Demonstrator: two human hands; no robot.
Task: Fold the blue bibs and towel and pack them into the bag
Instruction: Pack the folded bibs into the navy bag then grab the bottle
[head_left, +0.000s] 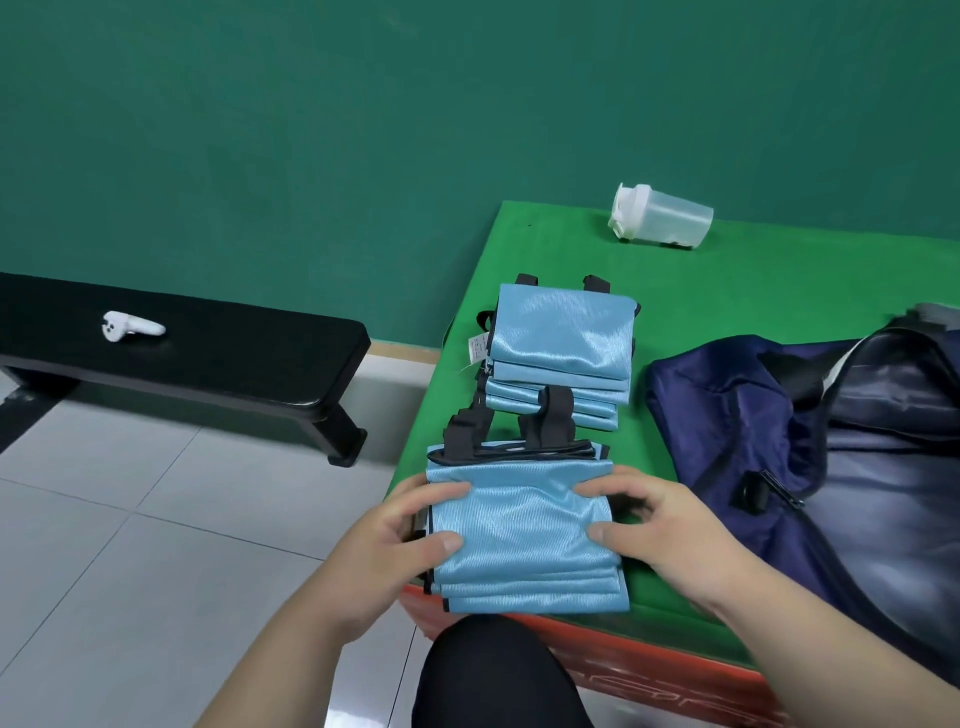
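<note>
A near stack of folded light-blue bibs (522, 540) with black straps lies at the front edge of the green mat (779, 280). My left hand (400, 530) grips its left side, thumb on top and fingers curled over the edge. My right hand (654, 525) grips the right side the same way. A second stack of folded blue bibs (561, 348) sits just behind, farther from me. The open navy bag (841, 457) lies to the right of both stacks. I see no towel.
A clear plastic shaker bottle (662, 214) with a white lid lies on its side at the mat's far end. A black bench (208, 358) on the left carries a white controller (130, 326). Grey tiled floor (130, 545) lies below, my dark-clad knee (493, 675) at the bottom.
</note>
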